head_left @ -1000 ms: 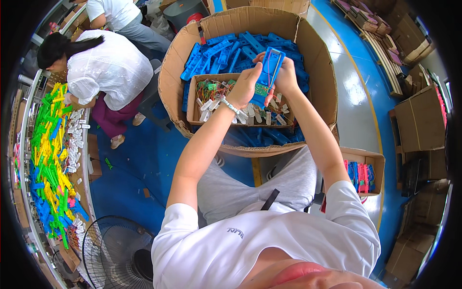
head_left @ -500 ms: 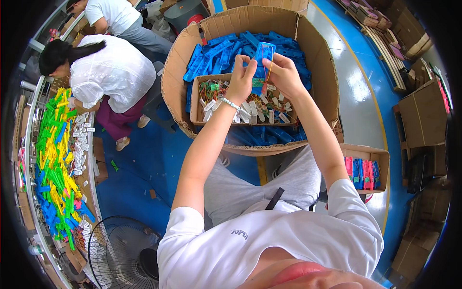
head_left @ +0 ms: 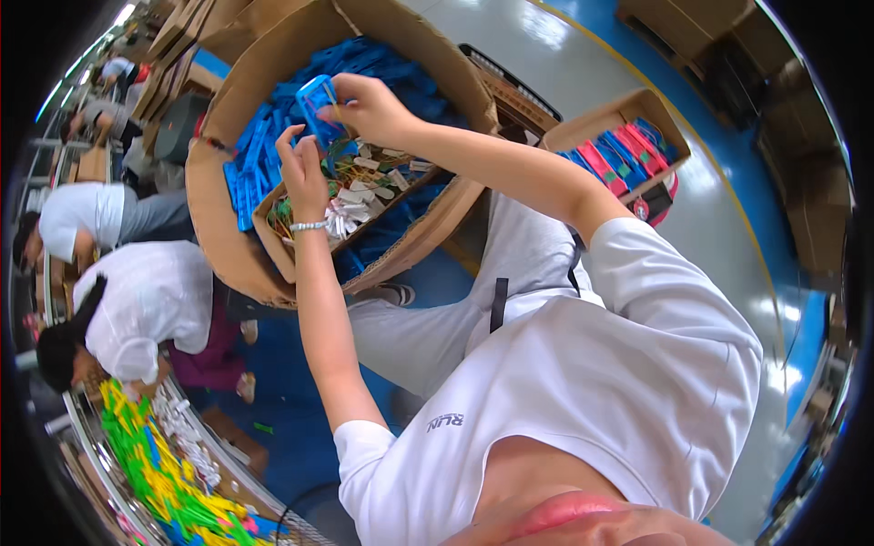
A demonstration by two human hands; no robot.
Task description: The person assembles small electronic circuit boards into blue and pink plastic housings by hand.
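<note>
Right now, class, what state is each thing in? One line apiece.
Right grip: closed on blue casing
Blue casing: held
Left grip: partly open, nothing visibly held
Large carton: open, blue parts inside
Inner box: open, white pieces inside
Side box: open, red and blue pieces inside

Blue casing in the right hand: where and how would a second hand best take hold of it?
Probably by its left long edge, pinched between thumb and fingertips, coming from the left. The blue casing is long and narrow and held tilted; the right hand covers its right side, leaving the left edge exposed.
</note>
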